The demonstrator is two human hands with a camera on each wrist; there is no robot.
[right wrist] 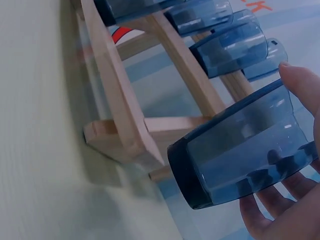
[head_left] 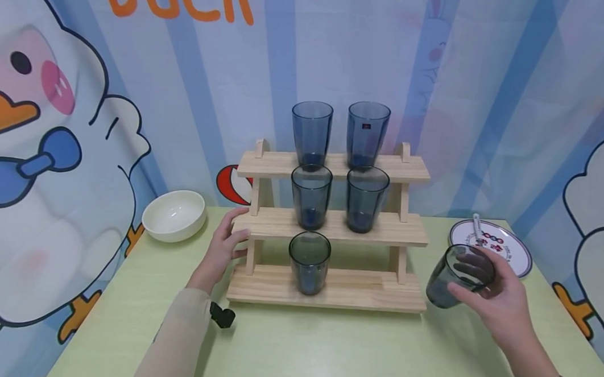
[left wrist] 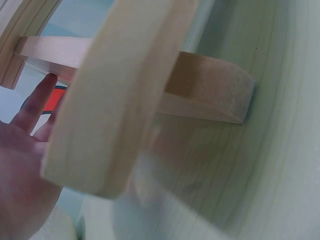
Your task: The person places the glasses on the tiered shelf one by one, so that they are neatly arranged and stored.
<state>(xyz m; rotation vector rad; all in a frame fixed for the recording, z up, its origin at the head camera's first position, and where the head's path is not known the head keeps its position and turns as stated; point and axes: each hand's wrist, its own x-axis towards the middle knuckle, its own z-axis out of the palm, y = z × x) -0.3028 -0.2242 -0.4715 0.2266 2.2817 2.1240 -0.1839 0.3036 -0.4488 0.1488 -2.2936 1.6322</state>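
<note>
A three-tier wooden display rack (head_left: pixel 373 295) stands on the table. My left hand (head_left: pixel 221 248) holds its left end at the middle shelf, fingers above and below the board. In the left wrist view the nearest shelf end partly hides that hand (left wrist: pixel 25 165). My right hand (head_left: pixel 508 304) grips a tilted blue-grey drinking glass (head_left: pixel 443 284) in the air, right of the bottom shelf. The right wrist view shows thumb and fingers around this glass (right wrist: pixel 235 150). Two glasses stand on the top shelf (head_left: pixel 252 164), two on the middle, and one glass (head_left: pixel 309 263) on the bottom.
A white bowl (head_left: pixel 174 216) sits at the back left of the table (head_left: pixel 324 355). At the back right, behind the held glass, lies a patterned plate (head_left: pixel 519 257) with a spoon-like handle (head_left: pixel 477 225) on it. A printed curtain (head_left: pixel 209 92) hangs behind.
</note>
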